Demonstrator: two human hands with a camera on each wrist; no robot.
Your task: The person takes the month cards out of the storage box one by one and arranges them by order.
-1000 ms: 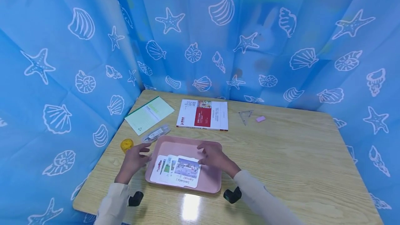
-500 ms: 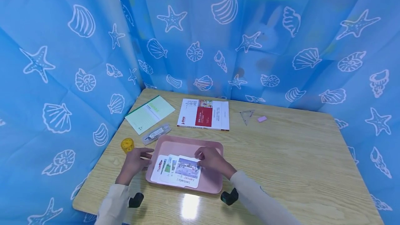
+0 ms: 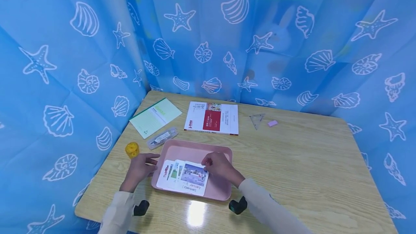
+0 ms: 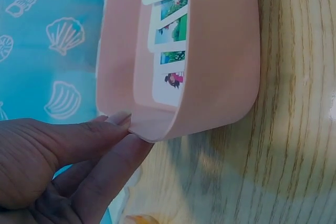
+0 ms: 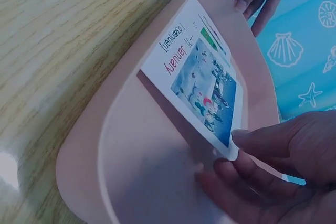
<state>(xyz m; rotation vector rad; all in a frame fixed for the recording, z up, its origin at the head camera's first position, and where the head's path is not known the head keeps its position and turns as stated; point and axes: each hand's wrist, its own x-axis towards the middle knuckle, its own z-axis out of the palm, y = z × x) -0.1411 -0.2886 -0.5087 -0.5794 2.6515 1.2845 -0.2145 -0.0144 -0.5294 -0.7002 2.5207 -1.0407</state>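
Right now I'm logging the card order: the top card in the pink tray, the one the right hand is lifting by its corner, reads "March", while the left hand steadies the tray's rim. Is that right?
Not quite. The top card reads "January", not "March"; the right wrist view shows the word plainly. The rest holds: the right hand pinches its corner, and the left hand grips the pink tray at its rim.

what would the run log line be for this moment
left hand: pinches pink tray rim | right hand: pinches corner of January card | cards: fanned in tray | table: wooden
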